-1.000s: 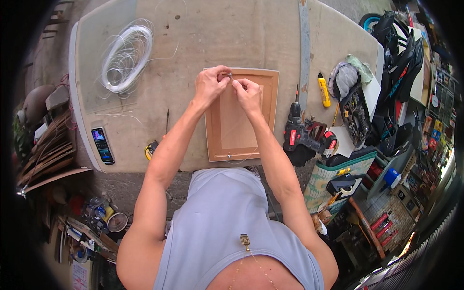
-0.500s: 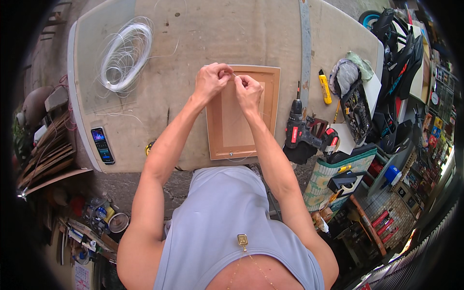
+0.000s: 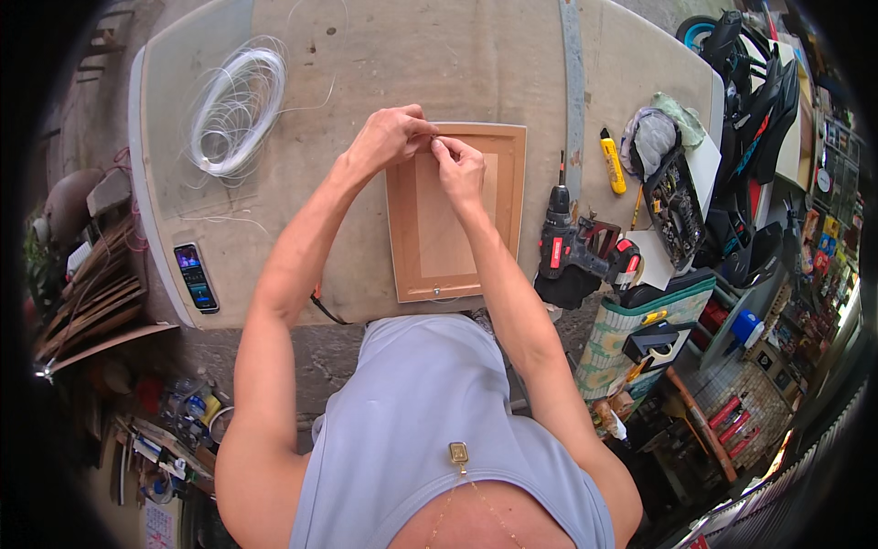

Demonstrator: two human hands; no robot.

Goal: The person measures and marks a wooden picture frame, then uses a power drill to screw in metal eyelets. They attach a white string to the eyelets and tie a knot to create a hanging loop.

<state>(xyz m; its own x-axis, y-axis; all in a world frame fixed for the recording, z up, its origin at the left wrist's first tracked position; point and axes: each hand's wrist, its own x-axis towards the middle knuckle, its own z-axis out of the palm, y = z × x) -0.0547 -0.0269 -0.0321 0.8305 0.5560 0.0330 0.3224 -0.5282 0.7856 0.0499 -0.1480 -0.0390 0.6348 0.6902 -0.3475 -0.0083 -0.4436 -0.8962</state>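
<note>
The tabletop [image 3: 439, 64] fills my feed, a coil of clear line [image 3: 242, 110] toward its far left corner. The wooden frame [image 3: 437, 229] lies near the middle of the near edge. I see the left hand [image 3: 395, 134] swung outward, the right hand [image 3: 460, 167] drawn after it, so I judge the fine work stays by the frame's far edge. Both hands' fingertips pinch narrow; on what, I can't tell.

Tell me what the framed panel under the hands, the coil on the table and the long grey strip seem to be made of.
The framed panel looks like wood or fibreboard, matte, judging by its even brown border and paler centre. The coil is probably clear plastic line, glossy, since its thin loops look translucent. The grey strip could be metal, dull, with brownish rust-like marks.
</note>
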